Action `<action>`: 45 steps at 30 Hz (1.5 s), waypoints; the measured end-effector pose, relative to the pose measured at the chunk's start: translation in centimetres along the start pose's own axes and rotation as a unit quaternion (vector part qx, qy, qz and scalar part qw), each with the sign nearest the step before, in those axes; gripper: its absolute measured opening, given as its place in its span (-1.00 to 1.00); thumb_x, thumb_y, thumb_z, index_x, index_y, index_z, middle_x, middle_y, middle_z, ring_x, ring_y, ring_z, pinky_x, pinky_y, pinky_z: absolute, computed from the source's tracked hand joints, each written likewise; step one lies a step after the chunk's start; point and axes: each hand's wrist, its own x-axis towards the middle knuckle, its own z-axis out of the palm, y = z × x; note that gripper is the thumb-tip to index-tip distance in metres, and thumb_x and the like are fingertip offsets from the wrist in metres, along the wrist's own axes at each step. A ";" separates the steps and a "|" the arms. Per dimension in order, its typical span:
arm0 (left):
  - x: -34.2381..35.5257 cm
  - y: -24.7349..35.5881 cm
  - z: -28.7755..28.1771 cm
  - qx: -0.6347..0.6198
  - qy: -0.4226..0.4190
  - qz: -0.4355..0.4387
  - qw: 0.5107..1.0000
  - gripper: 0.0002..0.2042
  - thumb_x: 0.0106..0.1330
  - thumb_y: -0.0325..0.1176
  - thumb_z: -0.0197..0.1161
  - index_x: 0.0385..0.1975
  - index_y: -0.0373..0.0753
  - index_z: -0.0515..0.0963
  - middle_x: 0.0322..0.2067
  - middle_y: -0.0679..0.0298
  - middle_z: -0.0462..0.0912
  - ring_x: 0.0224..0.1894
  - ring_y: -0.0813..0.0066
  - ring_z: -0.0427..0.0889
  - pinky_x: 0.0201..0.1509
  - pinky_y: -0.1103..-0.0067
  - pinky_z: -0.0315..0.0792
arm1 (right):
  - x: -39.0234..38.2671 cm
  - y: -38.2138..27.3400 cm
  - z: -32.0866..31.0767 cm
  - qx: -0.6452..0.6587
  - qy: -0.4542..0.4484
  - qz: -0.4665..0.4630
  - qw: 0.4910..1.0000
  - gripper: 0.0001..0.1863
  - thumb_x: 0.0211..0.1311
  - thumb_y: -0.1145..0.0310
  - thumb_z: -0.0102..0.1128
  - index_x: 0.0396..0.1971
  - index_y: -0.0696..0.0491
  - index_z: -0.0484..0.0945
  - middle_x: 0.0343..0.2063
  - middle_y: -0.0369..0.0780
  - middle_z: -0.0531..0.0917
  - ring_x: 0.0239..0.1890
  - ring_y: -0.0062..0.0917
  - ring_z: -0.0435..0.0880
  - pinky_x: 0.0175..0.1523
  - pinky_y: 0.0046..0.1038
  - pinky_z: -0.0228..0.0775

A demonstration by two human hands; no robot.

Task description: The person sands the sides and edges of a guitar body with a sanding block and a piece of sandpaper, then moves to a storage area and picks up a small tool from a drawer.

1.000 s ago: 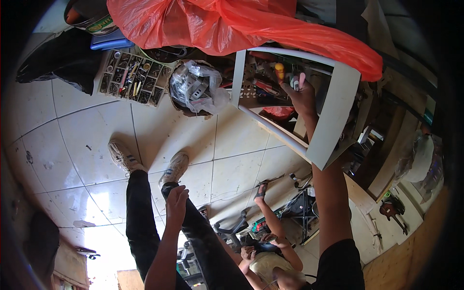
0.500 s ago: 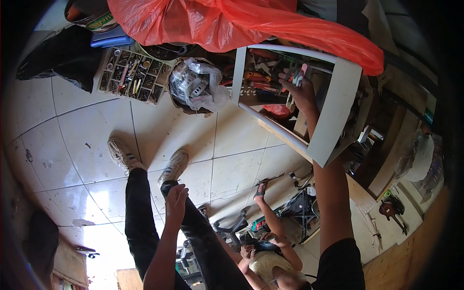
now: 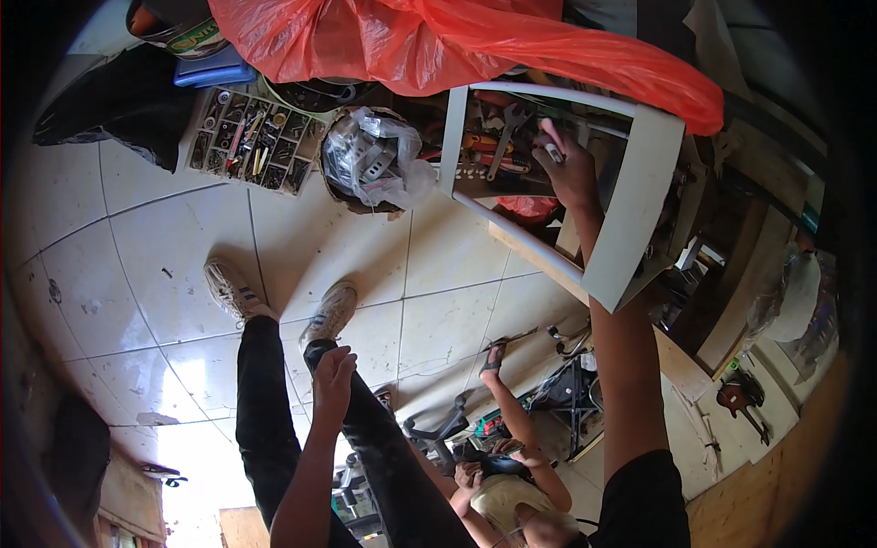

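My right hand [image 3: 575, 172] reaches through a white rectangular frame [image 3: 639, 196] over a heap of hand tools. Its fingers are closed around something with pale pink and whitish parts; I cannot make out its kind. Just left of those fingers an open-ended wrench [image 3: 508, 137] lies on the heap, among pliers with red and yellow handles [image 3: 482, 143]. Below the hand, a piece of red plastic [image 3: 527, 208] shows inside the frame. My left hand [image 3: 332, 388] hangs over my leg, its fingers curled together with nothing visible in them.
A red plastic bag [image 3: 365, 46] drapes over the far side. To the left stand a round container with a clear bag of metal brackets [image 3: 375, 163] and a divided tray [image 3: 251, 142] of small parts. Another person [image 3: 507, 493] sits at the lower middle, holding something.
The wrench now lies left of my right hand, where it did not show before. Long tool parts that stuck out around my right fingers are gone from there. My left hand stays put.
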 end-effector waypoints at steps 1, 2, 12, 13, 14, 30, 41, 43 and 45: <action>0.0 -0.1 -0.1 0.008 -0.008 -0.005 1.000 -0.65 0.35 -0.26 0.19 -0.02 -0.41 0.50 -0.26 0.21 0.62 -0.21 0.50 0.57 -0.09 0.56 0.42 | 0.3 -0.8 -0.2 -0.082 0.005 -0.027 0.996 -0.50 0.15 0.42 0.33 0.11 0.17 0.47 -0.13 -0.12 0.69 -0.10 -0.35 0.70 0.00 -0.41 0.51; 0.0 -0.2 -0.3 0.017 -0.020 -0.010 1.000 -0.62 0.34 -0.20 0.18 0.01 -0.37 0.49 -0.23 0.24 0.61 -0.18 0.52 0.57 -0.10 0.57 0.40 | 0.3 -1.0 -0.5 -0.165 0.012 -0.051 0.985 -0.50 0.13 0.43 0.33 0.10 0.14 0.48 -0.14 -0.12 0.69 -0.10 -0.32 0.70 -0.01 -0.41 0.50; -0.2 0.6 -0.5 0.026 -0.032 -0.023 0.999 -0.54 0.31 -0.11 0.19 0.05 -0.34 0.48 -0.16 0.22 0.61 -0.11 0.49 0.58 -0.07 0.53 0.39 | -1.8 -4.6 2.2 -0.123 0.071 0.068 0.987 -0.73 0.05 0.39 0.41 -0.28 0.16 0.57 -0.23 -0.10 0.68 -0.19 -0.31 0.70 -0.18 -0.33 0.51; -0.2 0.6 -0.6 0.029 -0.028 -0.023 0.999 -0.55 0.31 -0.11 0.18 0.05 -0.33 0.48 -0.16 0.23 0.61 -0.11 0.49 0.58 -0.07 0.53 0.39 | -1.8 -5.1 3.3 -0.090 0.073 -0.007 0.993 -0.73 0.03 0.37 0.43 -0.30 0.16 0.57 -0.27 -0.11 0.69 -0.22 -0.33 0.71 -0.21 -0.33 0.51; -0.2 0.6 -0.4 0.032 -0.032 -0.022 0.999 -0.55 0.32 -0.10 0.17 0.05 -0.32 0.48 -0.16 0.23 0.61 -0.10 0.49 0.58 -0.07 0.53 0.39 | -2.0 -5.1 3.7 -0.063 0.076 -0.078 0.992 -0.71 0.02 0.35 0.45 -0.33 0.16 0.57 -0.31 -0.11 0.70 -0.25 -0.34 0.72 -0.25 -0.33 0.51; -0.7 1.6 -0.5 0.016 -0.050 -0.035 0.998 -0.56 0.35 -0.11 0.14 0.09 -0.30 0.46 -0.15 0.26 0.60 -0.10 0.49 0.58 -0.04 0.51 0.37 | -17.5 3.2 0.8 -0.275 0.109 -0.071 0.953 -0.86 0.21 0.46 0.18 -0.25 0.17 0.56 -0.36 -0.07 0.61 -0.26 -0.22 0.61 -0.13 -0.30 0.45; -0.5 0.9 -0.3 0.023 -0.050 -0.026 0.998 -0.57 0.34 -0.17 0.13 0.07 -0.38 0.46 -0.17 0.22 0.60 -0.18 0.48 0.58 -0.15 0.56 0.39 | -28.8 -4.7 -12.3 -0.068 0.265 0.010 0.962 -0.84 0.34 0.58 0.03 -0.11 0.20 0.47 -0.11 -0.12 0.57 -0.06 -0.40 0.58 0.10 -0.41 0.40; -0.5 0.8 -0.1 0.027 -0.054 -0.027 0.998 -0.57 0.34 -0.18 0.13 0.06 -0.38 0.47 -0.18 0.23 0.60 -0.18 0.48 0.58 -0.16 0.57 0.39 | -25.9 -5.9 -13.8 -0.090 0.258 -0.051 0.961 -0.80 0.33 0.63 0.01 -0.06 0.20 0.44 -0.07 -0.12 0.56 -0.02 -0.40 0.57 0.15 -0.40 0.37; -0.4 0.7 0.1 0.021 -0.057 -0.032 0.998 -0.58 0.33 -0.19 0.13 0.06 -0.38 0.47 -0.19 0.24 0.60 -0.19 0.49 0.58 -0.16 0.57 0.39 | -22.4 -7.0 -14.4 -0.157 0.250 -0.114 0.949 -0.76 0.32 0.67 0.01 -0.04 0.20 0.42 -0.04 -0.13 0.55 0.01 -0.41 0.55 0.19 -0.40 0.34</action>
